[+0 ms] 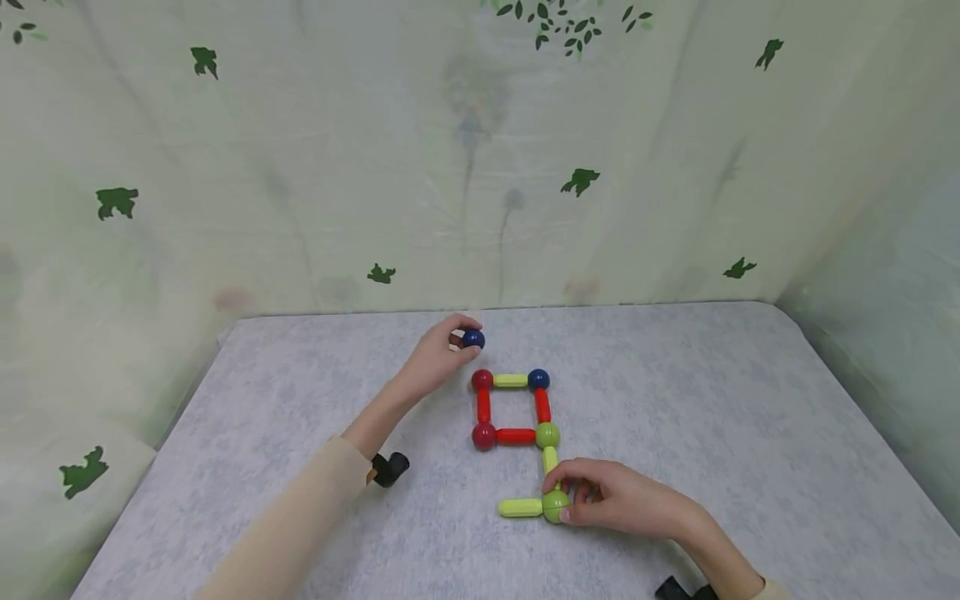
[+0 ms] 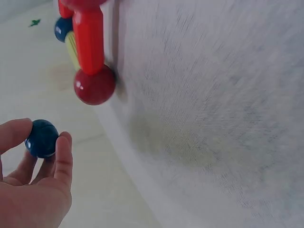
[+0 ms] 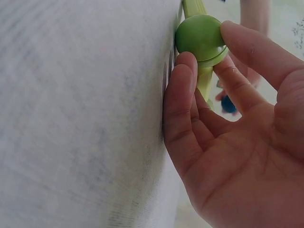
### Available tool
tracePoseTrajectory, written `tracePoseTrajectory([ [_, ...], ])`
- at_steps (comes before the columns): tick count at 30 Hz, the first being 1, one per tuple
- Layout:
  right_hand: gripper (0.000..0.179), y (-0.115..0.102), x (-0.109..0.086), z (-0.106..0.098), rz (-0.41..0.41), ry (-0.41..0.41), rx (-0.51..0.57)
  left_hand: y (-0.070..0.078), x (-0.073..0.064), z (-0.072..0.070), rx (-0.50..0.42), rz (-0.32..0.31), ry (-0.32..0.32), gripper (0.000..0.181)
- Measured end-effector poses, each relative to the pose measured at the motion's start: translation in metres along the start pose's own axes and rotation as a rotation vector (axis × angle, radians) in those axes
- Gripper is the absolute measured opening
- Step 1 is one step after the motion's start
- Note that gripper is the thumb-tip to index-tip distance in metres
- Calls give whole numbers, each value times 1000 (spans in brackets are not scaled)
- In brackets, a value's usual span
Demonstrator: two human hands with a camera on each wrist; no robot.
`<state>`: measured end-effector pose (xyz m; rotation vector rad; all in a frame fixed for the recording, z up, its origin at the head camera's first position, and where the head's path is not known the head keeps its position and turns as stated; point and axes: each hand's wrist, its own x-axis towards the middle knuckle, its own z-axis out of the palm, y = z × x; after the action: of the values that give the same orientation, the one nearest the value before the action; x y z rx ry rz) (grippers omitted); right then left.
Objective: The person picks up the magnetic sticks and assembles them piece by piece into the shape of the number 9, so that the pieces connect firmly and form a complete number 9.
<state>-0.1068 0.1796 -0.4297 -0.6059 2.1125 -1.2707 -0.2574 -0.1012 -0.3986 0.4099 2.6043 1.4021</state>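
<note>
My left hand [image 1: 438, 354] pinches a dark blue ball [image 2: 42, 138] between thumb and fingers, beyond the far left corner of a figure made of balls and rods. My right hand [image 1: 626, 498] grips the nearest green ball [image 3: 202, 39] of that figure. From this ball one yellow-green rod [image 1: 521, 507] points left, and another runs away to a second green ball [image 1: 548, 435]. There a square begins: red rods [image 1: 515, 437], two red balls [image 1: 483, 436], a blue ball [image 1: 538, 379] and a yellow-green rod [image 1: 511, 381] on the far side.
The figure lies on a grey cloth-covered table [image 1: 697, 400]. Behind the table hangs a pale curtain [image 1: 420, 150] with green leaf and bird shapes. A black wrist device [image 1: 392, 469] shows beside the left sleeve [image 1: 300, 517].
</note>
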Motion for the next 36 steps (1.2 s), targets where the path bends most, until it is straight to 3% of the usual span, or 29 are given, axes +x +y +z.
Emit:
tracePoseTrajectory([
  [9, 26, 1, 1, -1, 36, -5, 16, 14, -57, 2, 64, 56, -63, 31],
  [18, 26, 0, 1, -1, 33, -2, -1, 18, -100, 4, 106, 73, -140, 35],
  [26, 26, 0, 1, 0, 30, -1, -7, 12, -130, 19, 129, 23, -301, 35],
  [30, 26, 0, 1, -1, 31, 0, -6, 7, -140, 28, 137, 14, -340, 31],
  [36, 26, -2, 0, -1, 30, 4, -3, 0, -147, 36, 69, -42, -370, 30],
])
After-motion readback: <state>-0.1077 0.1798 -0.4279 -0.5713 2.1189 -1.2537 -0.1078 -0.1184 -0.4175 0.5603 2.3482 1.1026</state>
